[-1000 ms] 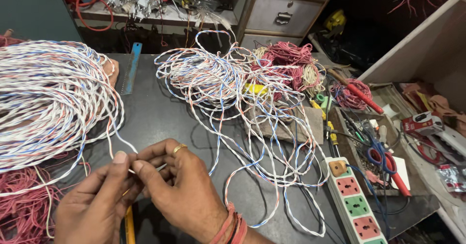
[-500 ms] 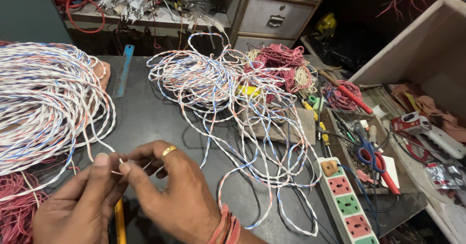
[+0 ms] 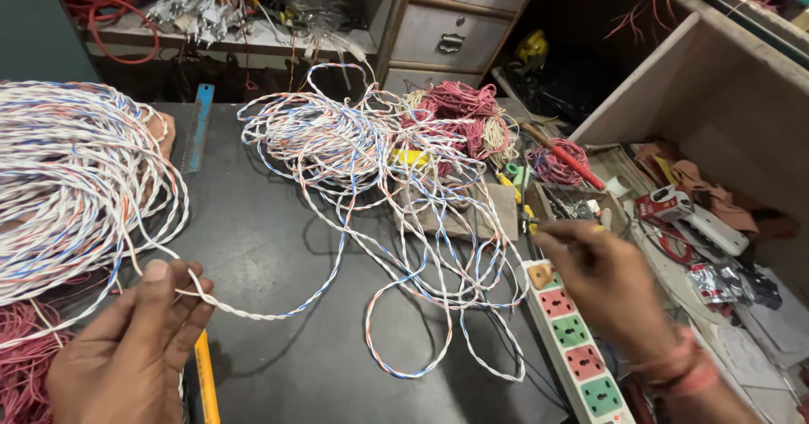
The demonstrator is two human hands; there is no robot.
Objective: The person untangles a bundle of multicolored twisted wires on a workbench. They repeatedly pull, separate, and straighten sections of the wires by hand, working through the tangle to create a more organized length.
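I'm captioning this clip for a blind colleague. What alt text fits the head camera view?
Over a dark workbench, a person's left hand pinches a white twisted wire from a large coil, while the right hand reaches out above a multicoloured power strip. A tangled wire heap and red wire bundles lie behind.

Counter (image 3: 278, 247): dark grey, plain. Twisted wire bundle (image 3: 67, 188) at its left edge: white with blue and orange strands. Loose wire tangle (image 3: 371, 163) mid-counter: same white, blue, orange twist. Behind the tangle, pink-red wire coil (image 3: 459, 108). Right of the tangle, power strip (image 3: 581, 348): white, sockets red and green. Blue ruler (image 3: 198, 125) left of the tangle.
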